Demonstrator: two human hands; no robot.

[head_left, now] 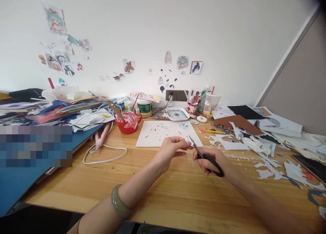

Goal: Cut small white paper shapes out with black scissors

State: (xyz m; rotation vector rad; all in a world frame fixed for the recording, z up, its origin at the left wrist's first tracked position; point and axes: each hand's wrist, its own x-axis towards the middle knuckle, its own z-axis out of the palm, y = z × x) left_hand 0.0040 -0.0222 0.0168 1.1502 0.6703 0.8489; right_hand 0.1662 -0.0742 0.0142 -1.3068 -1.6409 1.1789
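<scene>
Between thumb and fingers, my left hand [173,151] pinches a small white paper piece [187,140]. Black-handled scissors [214,166] are gripped in my right hand [211,159], their blades pointing up and left beside that paper. Whether the blades touch it, I cannot tell. Behind both hands lies a white sheet [150,137] with small coloured cut-outs scattered over it. A pale blue cut-out [184,126] rests near its far right corner.
A red bowl [127,125] with a stick in it stands left of the sheet, near a pink corded tool [101,136]. A patterned tray [177,114] sits behind. Paper scraps [265,173] litter the right side; piled materials [63,106] fill the left.
</scene>
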